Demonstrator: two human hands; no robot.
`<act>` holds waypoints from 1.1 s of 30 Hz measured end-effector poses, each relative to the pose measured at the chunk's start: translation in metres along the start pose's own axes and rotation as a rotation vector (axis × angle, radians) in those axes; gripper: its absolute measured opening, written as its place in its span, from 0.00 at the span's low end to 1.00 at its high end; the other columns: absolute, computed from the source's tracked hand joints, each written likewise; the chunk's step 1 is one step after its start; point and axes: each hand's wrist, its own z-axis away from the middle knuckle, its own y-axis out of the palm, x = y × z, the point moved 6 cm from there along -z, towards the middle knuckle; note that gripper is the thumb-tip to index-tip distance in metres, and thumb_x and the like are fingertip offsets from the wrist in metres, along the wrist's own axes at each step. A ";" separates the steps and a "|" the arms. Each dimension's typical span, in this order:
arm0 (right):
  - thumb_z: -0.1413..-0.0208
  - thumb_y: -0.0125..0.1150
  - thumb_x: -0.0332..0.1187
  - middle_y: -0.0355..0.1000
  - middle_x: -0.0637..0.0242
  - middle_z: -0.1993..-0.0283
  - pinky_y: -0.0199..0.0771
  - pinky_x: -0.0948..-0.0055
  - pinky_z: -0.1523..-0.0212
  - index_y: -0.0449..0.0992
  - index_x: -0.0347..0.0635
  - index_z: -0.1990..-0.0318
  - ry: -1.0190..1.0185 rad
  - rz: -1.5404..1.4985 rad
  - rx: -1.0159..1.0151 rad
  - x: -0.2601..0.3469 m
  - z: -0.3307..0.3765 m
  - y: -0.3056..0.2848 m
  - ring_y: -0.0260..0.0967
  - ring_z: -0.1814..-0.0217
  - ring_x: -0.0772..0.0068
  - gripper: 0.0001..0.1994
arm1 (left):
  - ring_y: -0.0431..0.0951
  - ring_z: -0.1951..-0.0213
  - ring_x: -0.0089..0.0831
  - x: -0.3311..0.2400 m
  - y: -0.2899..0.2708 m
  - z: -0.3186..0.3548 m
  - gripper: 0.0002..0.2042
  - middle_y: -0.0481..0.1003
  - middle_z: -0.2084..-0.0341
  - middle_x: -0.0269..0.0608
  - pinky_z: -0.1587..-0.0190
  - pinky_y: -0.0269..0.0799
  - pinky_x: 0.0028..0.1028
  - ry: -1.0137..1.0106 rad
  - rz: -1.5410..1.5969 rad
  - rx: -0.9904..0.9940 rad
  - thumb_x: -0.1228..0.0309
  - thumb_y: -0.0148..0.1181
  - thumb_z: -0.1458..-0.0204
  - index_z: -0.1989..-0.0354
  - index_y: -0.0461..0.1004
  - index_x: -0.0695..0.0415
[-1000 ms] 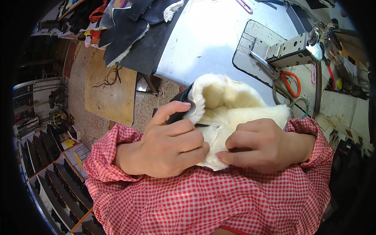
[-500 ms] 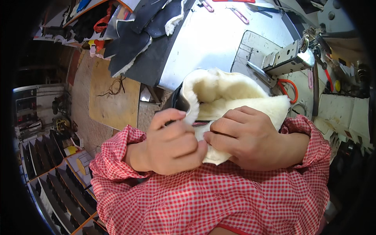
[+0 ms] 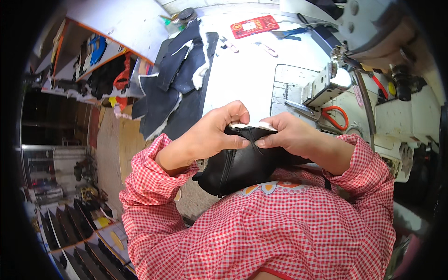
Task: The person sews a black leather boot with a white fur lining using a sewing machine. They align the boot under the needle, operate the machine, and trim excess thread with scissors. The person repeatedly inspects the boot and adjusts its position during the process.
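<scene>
A black leather boot upper [image 3: 249, 163] with white fleece lining is held up in front of my chest. My left hand [image 3: 212, 133] grips its top edge, thumb on the leather and curled fingers behind. Right beside it, my right hand [image 3: 294, 135] pinches the same edge with its thumb on the black side. Between the two thumbs a seam with a loose dark strip or thread end shows. A strip of white fleece [image 3: 252, 125] peeks over the edge. Down the upper's left part runs a zipper [image 3: 227, 165]. The fingertips behind the piece are hidden.
Beyond my hands is a white table [image 3: 233, 77] with a sewing machine [image 3: 324, 86] at right. Scissors with orange handles [image 3: 337, 119] lie beside it. Fleece-backed black pieces [image 3: 158, 100] are stacked at left. A red card [image 3: 254, 26] and pink snips [image 3: 268, 48] lie farther back.
The upper has turned from its fleece inside to its black leather outside. Both hands have moved up and now hold its edge side by side. The view has shifted slightly.
</scene>
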 end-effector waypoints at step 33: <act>0.59 0.63 0.26 0.70 0.63 0.69 0.69 0.68 0.69 0.75 0.40 0.67 -0.904 0.785 -0.552 0.022 0.142 0.012 0.70 0.67 0.58 0.09 | 0.72 0.59 0.32 -0.071 0.103 0.017 0.10 0.70 0.73 0.28 0.36 0.43 0.54 0.637 -1.066 -0.194 0.69 0.68 0.68 0.75 0.75 0.48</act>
